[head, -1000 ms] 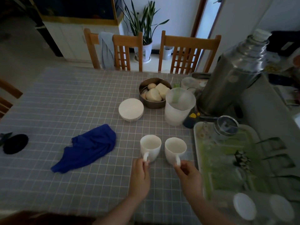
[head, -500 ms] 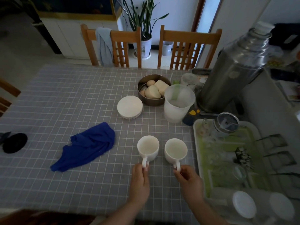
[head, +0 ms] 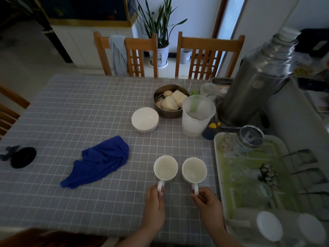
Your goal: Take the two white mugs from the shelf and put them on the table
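Two white mugs are seen standing upright side by side on the table [head: 71,107], near its near edge and right of its middle. The left mug [head: 165,167] and the right mug [head: 194,169] are set just apart, with a narrow strip of grey checked cloth between them. Both mouths are turned upward, so each long axis is vertical, and both handles are pointed toward the near edge, straight at the person.

The handle of the left mug is pinched by the left hand [head: 154,202], fingers closed around its loop. The handle of the right mug is gripped in the same way by the right hand [head: 207,202]. Each hand is placed directly on the near side of its mug, and both forearms are extended from the bottom of the view. Whether the mugs' bases are fully rested on the cloth cannot be told for certain.

A crumpled blue cloth [head: 99,161] is laid to the left of the mugs, well apart from them. Beyond the mugs, an upturned white bowl [head: 145,119] is placed, and farther still a metal bowl [head: 170,102] holding pale buns and eggs. A translucent plastic jug [head: 197,114] is stood to the right of that bowl. A green patterned tray [head: 249,168] is positioned just right of the right mug, and a large steel flask [head: 258,81] is seen at the far right.
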The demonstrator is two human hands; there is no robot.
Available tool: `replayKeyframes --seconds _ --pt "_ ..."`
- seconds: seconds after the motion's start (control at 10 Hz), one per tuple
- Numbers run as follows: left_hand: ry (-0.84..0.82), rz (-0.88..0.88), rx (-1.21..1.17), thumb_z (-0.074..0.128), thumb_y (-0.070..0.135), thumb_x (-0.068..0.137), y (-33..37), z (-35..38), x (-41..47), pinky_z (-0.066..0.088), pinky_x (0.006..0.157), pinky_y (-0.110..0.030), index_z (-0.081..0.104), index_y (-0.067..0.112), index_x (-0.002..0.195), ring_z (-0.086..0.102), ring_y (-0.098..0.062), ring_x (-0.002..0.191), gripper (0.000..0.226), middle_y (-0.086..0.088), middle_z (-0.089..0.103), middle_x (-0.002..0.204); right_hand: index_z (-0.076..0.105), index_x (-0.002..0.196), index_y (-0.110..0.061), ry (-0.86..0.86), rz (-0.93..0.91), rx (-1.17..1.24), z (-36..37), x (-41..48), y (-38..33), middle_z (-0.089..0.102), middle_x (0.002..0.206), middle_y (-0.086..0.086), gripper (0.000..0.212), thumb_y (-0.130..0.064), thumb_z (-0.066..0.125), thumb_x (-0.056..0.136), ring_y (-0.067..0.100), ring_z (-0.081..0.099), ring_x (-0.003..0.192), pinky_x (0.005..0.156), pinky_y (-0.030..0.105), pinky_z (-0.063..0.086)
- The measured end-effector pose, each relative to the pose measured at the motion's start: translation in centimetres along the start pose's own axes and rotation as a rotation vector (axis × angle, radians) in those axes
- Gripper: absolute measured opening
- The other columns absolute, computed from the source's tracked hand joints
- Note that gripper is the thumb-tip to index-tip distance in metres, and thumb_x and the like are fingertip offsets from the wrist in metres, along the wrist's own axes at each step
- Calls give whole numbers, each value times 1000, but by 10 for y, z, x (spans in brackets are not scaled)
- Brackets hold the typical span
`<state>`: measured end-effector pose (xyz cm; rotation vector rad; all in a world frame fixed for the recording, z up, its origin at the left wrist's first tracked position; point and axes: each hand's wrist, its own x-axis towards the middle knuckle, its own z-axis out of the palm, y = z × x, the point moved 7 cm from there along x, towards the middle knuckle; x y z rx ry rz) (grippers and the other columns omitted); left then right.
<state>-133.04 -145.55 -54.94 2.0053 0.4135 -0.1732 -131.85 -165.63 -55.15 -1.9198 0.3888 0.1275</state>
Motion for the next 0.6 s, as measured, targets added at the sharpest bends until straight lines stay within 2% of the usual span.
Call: replayKeyframes --seconds 0.2,0.3,0.4,0.5,0.6 --pt "-27 -53 -47 37 21 95 2 -2 -1 41 72 -18 47 23 102 52 -9 87 12 -3 48 106 65 72 -19 1 23 28 2 -2 -1 70 72 -10 22 0 73 78 5 65 70 60 7 46" --pt "-57 -146 -124 47 7 89 0 -3 3 39 67 -19 51 18 100 51 -10 86 16 -5 49 105 60 77 -26 46 57 45 1 -1 1 68 74 -7 31 1 75 75 7 65 76 65 16 47" --pt "-100 -341 -252 56 0 78 -6 -3 3 38 60 -25 52 16 104 53 -14 82 30 -9 54 103 53 88 -23 50 120 14 0 0 3 63 95 2 40 -4 82 67 22 62 87 75 32 47" --pt "-81 -403 -323 60 -5 71 -3 -8 5 40 59 -26 46 19 103 54 -15 82 42 -9 53 106 50 108 -15 83 93 -49 -8 6 -4 58 109 6 60 -17 88 62 25 57 100 84 36 46" --pt "-61 -399 -311 66 -7 66 6 -18 10 45 61 -24 39 21 114 52 -13 85 62 -5 47 114 40 132 -16 103 14 -102 -20 15 -30 48 132 8 78 -36 82 69 25 47 121 101 44 41"
